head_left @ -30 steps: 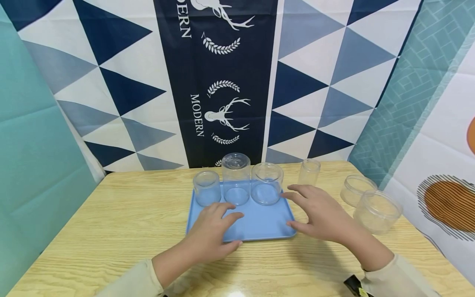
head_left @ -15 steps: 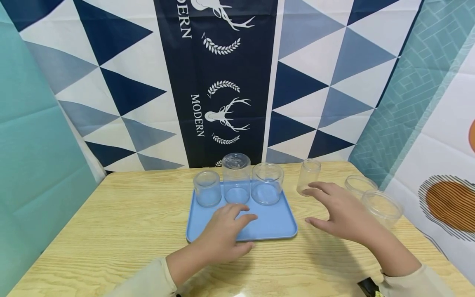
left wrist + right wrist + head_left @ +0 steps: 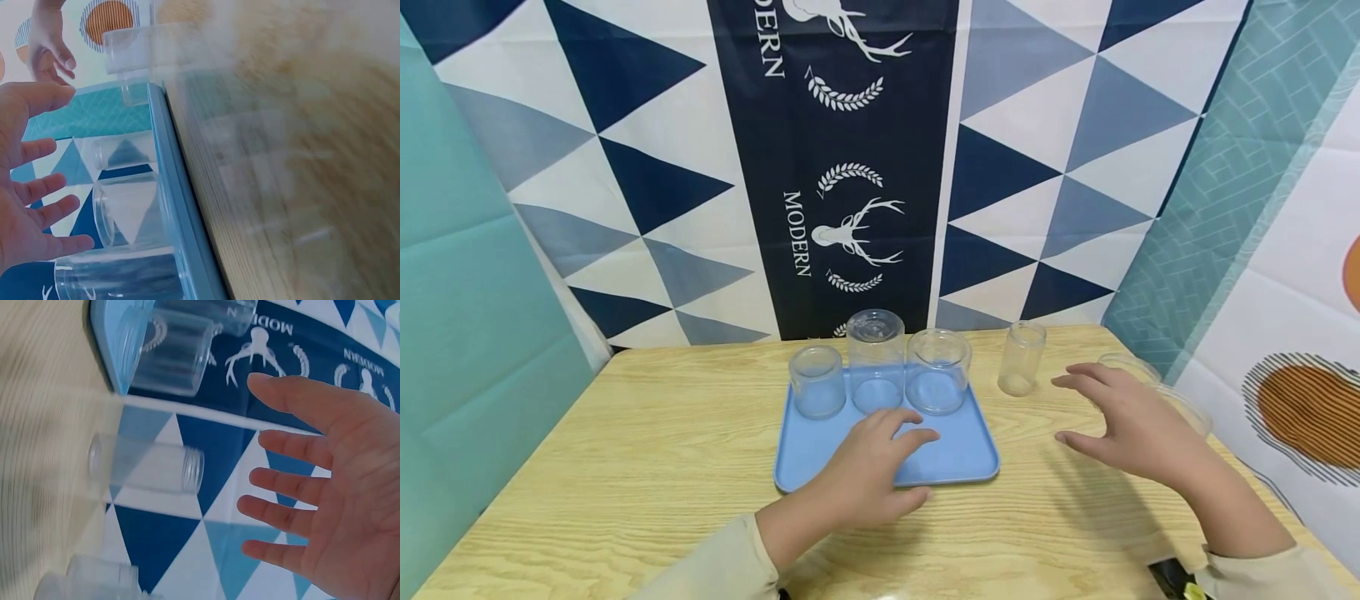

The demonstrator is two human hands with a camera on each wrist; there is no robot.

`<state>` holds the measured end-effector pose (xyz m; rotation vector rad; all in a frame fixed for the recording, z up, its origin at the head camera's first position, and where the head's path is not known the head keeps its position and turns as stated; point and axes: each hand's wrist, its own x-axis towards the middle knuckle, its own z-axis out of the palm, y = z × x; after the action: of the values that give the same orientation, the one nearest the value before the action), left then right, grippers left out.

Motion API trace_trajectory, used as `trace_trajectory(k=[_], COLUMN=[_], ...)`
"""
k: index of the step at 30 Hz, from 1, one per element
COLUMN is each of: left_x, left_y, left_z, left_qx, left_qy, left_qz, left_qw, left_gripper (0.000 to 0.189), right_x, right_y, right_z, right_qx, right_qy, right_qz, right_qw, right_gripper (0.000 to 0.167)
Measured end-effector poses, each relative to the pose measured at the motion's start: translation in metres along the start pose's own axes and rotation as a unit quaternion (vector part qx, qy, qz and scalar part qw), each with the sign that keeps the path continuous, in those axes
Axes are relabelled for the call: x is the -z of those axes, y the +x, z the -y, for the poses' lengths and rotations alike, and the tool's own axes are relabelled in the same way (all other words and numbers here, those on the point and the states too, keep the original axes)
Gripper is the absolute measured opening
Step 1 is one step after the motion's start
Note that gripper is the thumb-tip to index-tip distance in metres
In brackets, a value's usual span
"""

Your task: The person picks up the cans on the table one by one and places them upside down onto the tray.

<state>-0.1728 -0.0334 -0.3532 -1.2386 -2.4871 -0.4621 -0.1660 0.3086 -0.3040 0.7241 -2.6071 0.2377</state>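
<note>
Three clear jars stand in a row at the back of a blue tray (image 3: 955, 454): a small jar (image 3: 817, 385), a tall jar (image 3: 876, 354) and a wide jar (image 3: 938, 377). My left hand (image 3: 868, 471) hovers over the tray's front part, fingers loosely spread, holding nothing. Right of the tray a narrow clear jar (image 3: 1022, 360) stands on the table. My right hand (image 3: 1135, 425) is in the air to the right of it, fingers apart and holding nothing. In the right wrist view a gap separates the right hand (image 3: 350, 500) from the narrow jar (image 3: 150, 464).
Behind my right hand are two low clear containers on the table's right side, mostly hidden; the rim of one (image 3: 1197, 408) shows. The wooden table (image 3: 647, 450) ends against a patterned cloth (image 3: 865, 167) at the back.
My right hand has moved right, from beside the tray's wide jar past the narrow jar. The left hand has shifted right over the tray. All the jars have stayed put.
</note>
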Motion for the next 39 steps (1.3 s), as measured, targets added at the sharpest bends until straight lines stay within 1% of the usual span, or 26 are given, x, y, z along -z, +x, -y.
trace_trajectory(k=[8,16,20,25,31,37,39], left_x=[-0.004,-0.009,-0.014,-0.02,-0.026,-0.032,-0.033], left_y=[0.009,0.017,0.021,0.026,0.032,0.036,0.037], left_z=[-0.004,-0.008,-0.009,-0.011,-0.013,-0.014,-0.015], left_qx=[-0.002,0.0,-0.002,-0.005,-0.019,-0.012,-0.012], left_qy=[-0.007,-0.01,-0.017,-0.016,-0.007,-0.018,-0.023], left_qz=[0.007,0.02,0.024,0.026,0.019,0.02,0.015], left_qw=[0.9999,0.9998,0.9996,0.9995,0.9996,0.9996,0.9996], left_gripper=[0.054,0.054,0.054,0.053,0.053,0.053,0.052], right_x=[0.001,0.01,0.013,0.018,0.022,0.019,0.017], right_y=[-0.009,-0.014,-0.016,-0.016,-0.017,-0.017,-0.017], right_z=[-0.024,-0.045,-0.054,-0.064,-0.076,-0.086,-0.09], right_qx=[-0.029,-0.055,-0.07,-0.094,-0.098,-0.101,-0.104], right_qy=[-0.005,-0.011,-0.01,-0.011,-0.023,-0.017,-0.015], right_qz=[0.0,0.02,0.044,0.085,0.109,0.129,0.134], right_qw=[0.9996,0.9982,0.9965,0.9919,0.9889,0.9864,0.9854], right_gripper=[0.063,0.067,0.067,0.073,0.076,0.075,0.077])
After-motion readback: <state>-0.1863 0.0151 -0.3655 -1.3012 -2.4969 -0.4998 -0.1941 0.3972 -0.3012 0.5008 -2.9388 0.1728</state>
